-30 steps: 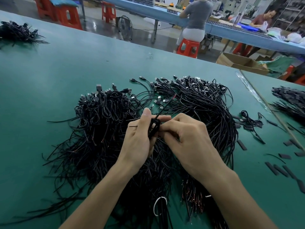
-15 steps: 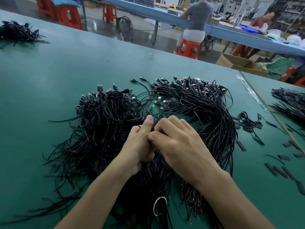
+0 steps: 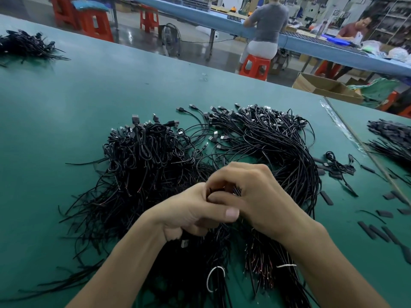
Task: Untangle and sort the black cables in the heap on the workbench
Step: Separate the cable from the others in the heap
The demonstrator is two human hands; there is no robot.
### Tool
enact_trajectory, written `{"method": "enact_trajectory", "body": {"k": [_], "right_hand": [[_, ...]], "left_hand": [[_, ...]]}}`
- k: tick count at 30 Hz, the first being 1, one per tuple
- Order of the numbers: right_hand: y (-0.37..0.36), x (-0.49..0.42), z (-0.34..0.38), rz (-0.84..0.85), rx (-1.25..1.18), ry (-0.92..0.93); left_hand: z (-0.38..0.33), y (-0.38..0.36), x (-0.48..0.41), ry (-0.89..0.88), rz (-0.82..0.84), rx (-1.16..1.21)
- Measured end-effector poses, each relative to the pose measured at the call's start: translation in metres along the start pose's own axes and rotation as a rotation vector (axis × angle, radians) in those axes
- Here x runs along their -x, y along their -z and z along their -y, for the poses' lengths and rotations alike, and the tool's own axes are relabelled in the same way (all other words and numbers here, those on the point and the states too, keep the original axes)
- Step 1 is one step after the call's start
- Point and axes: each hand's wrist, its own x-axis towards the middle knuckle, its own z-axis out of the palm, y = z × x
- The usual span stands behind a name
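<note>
Above cable heap (image 3: 144,165), left hand (image 3: 191,216) and right hand (image 3: 258,196) pressed together, both pinching same black cable (image 3: 237,190).

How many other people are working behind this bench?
2. One person in a grey top sits on a red stool, back turned; another person in a dark red shirt is at far right. Others may be hidden.

2 hands: left hand (image 3: 189,216) & right hand (image 3: 255,196). Uncountably many black cables (image 3: 278,141) in 3 piles: big heap (image 3: 144,165), far-left heap (image 3: 24,46), far-right heap (image 3: 391,141). 2 white ties (image 3: 214,278). 2 ppl (image 3: 266,21) in bkgd. Min 4 red stools (image 3: 255,67), 1 cardboard box (image 3: 327,87), 1 fan (image 3: 170,37)
</note>
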Motion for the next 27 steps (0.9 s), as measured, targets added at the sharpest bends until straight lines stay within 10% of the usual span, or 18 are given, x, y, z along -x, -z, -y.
{"method": "enact_trajectory", "body": {"k": [15, 20, 27], "right_hand": [[0.004, -0.001, 0.005, 0.131, 0.102, -0.093], [0.000, 0.002, -0.002, -0.069, 0.144, -0.046], [-0.001, 0.003, -0.006, -0.305, 0.047, -0.050]], "left_hand": [[-0.001, -0.006, -0.001, 0.001, -0.059, -0.076], [-0.006, -0.006, -0.004, -0.066, -0.018, 0.391], [-0.003, -0.007, -0.006, -0.284, -0.030, 0.424]]}}
